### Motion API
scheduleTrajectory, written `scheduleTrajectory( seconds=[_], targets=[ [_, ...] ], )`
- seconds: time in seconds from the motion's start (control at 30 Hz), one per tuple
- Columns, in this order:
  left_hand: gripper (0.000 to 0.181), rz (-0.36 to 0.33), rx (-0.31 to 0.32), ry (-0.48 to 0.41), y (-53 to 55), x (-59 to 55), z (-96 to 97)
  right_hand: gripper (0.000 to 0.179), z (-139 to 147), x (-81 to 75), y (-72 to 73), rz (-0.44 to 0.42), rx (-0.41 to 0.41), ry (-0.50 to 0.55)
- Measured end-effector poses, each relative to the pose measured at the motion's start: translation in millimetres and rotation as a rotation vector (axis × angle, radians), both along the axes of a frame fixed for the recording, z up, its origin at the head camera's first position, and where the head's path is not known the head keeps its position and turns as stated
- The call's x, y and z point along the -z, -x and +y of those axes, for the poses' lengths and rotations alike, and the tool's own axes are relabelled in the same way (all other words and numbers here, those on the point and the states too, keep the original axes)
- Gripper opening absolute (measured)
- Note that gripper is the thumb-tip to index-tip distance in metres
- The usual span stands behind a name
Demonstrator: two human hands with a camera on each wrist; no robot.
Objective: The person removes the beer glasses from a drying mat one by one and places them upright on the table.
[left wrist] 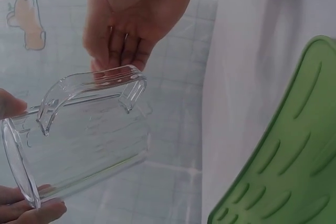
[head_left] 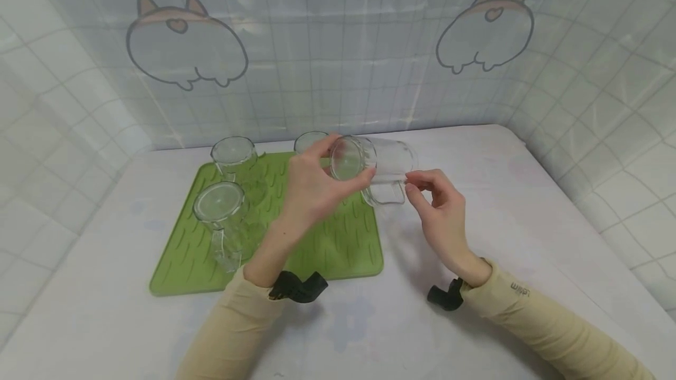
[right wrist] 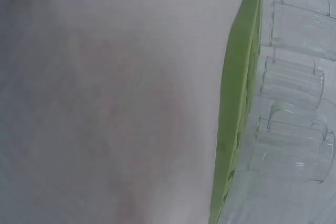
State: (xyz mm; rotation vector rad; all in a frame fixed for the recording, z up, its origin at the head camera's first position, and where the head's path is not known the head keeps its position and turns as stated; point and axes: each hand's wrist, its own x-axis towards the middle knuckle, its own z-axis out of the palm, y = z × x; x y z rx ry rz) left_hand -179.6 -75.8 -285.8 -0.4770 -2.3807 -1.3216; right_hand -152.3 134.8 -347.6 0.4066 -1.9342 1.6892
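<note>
A clear glass mug (head_left: 392, 160) lies on its side in the air above the right part of a green mat. My left hand (head_left: 313, 185) grips it round one end, thumb on the near side and fingers on the far side. The mug's handle (left wrist: 94, 80) faces toward my right hand (head_left: 442, 216), whose thumb and forefinger pinch at the other end, by the rim and handle. In the left wrist view, the right fingertips show behind the handle. The right wrist view does not show the right hand.
The green drying mat (head_left: 338, 251) lies on a white-covered table (head_left: 502, 192). On its left side stand two glass mugs, a front mug (head_left: 220, 204) and a back mug (head_left: 234, 154). Another mug (head_left: 310, 141) is at the back, partly behind my left hand. A tiled-pattern curtain (head_left: 338, 46) hangs behind.
</note>
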Motion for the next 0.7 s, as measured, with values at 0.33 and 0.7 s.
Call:
scheduleTrajectory(
  seconds=[0.33,0.7],
  targets=[
    [0.053,0.005,-0.017,-0.015,1.3,-4.9,-3.4,0.018,3,-0.2,2.3,-0.174,0.01,-0.042],
    [0.061,-0.025,-0.033,-0.063,3.2,-11.4,-5.5,0.031,2,-2.0,9.4,-0.334,-0.117,-0.103]
  ],
)
